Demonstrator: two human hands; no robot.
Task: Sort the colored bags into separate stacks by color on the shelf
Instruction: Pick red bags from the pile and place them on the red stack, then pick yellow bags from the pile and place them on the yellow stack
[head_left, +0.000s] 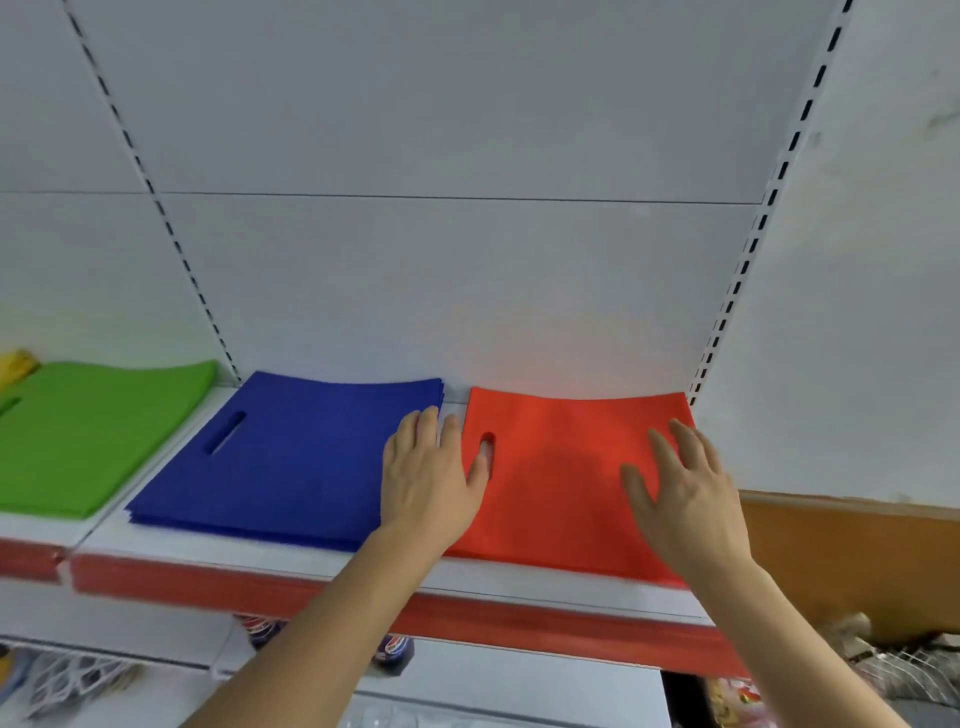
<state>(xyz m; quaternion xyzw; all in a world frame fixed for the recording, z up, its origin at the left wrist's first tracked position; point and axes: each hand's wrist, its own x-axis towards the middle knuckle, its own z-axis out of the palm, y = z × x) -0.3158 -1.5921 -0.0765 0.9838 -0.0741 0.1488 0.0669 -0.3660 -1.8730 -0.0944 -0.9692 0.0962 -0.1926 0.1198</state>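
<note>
A sliver of yellow bag (15, 364) shows at the far left edge of a white shelf (156, 545) with a red front strip, partly tucked behind a stack of green bags (88, 436) lying flat. Just beside it, across a seam in the shelf, a neat stack of blue bags (280, 457) lies with its cut-out handle slot toward the left. A person's left hand (428, 478) rests palm down over the gap between the blue stack and a stack of red bags (561, 483), its fingers (426, 426) straight and slightly spread, the thumb lying on the red fabric near the handle slot. The right hand (685, 493) lies over the red stack's right side, fingers (665, 447) straight and apart, gripping nothing; whether the palm touches the fabric cannot be told. The red stack sits against the shelf's right upright, near the white back panel (467, 156). Blurred goods show on the level below.
</note>
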